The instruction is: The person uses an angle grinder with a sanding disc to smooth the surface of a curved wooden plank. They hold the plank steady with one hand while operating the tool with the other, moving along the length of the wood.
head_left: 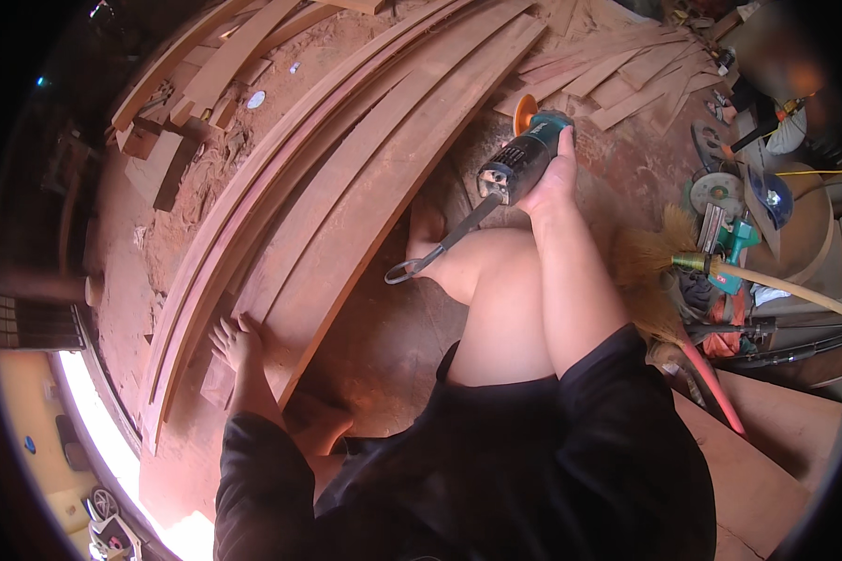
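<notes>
In my right hand (554, 178) is a teal and black angle grinder (524, 157) with an orange disc (526, 112) at its far end. My fingers wrap round its body, and it is held up in front of my bent knee. Its black cord (444, 246) hangs in a loop from the near end. My left hand (239, 344) rests with fingers spread on the near end of the long wooden boards (332, 252). These boards lie side by side, running away to the upper right. I cannot tell whether the disc is spinning.
Narrow curved wooden strips (210, 224) lie left of the boards. Thin wood offcuts (617, 75) are piled at the far right. A straw broom (650, 266), a green power tool (737, 248) and a grey disc (718, 194) crowd the right side. Wood blocks (159, 168) stand at the left.
</notes>
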Tool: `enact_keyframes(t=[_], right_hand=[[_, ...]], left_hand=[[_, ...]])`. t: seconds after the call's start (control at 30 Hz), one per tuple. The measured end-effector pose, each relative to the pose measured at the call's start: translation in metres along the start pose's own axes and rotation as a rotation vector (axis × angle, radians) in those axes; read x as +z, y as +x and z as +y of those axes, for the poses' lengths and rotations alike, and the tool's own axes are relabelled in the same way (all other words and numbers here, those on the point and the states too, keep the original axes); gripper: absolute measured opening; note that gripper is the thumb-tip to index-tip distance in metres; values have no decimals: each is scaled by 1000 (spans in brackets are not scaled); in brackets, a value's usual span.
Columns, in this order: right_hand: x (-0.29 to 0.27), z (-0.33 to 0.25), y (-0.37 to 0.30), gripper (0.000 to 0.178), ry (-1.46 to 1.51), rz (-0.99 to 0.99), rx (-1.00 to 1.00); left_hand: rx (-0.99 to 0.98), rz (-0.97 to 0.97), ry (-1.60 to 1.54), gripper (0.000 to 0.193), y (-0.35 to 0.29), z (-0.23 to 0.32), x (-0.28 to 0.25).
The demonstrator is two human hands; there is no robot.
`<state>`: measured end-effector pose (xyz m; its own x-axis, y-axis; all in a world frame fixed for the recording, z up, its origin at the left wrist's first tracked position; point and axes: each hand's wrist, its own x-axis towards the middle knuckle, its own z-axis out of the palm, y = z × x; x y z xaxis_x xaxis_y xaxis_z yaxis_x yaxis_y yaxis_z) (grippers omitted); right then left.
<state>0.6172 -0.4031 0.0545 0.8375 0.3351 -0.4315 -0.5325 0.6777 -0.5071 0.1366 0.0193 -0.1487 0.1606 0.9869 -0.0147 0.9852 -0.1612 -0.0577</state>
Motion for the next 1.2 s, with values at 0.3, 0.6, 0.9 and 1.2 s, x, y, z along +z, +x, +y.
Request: enact_keyframes(t=[0.3,0.6,0.9,1.2], right_hand=[[-19,-1,36,78,-119,-54,-39],[-84,-58,107,73,-85,-306,185],[-94,-72,139,68,-133,-272,177],[-37,-31,88,65,-482,86,-191]], left_hand=[[0,52,1,76,-14,-3,-2],[16,82,-125,75,-21,14,-9],[-10,28,-230,90,-70,23,-9],[592,-35,-173,89,-119,23,-4]])
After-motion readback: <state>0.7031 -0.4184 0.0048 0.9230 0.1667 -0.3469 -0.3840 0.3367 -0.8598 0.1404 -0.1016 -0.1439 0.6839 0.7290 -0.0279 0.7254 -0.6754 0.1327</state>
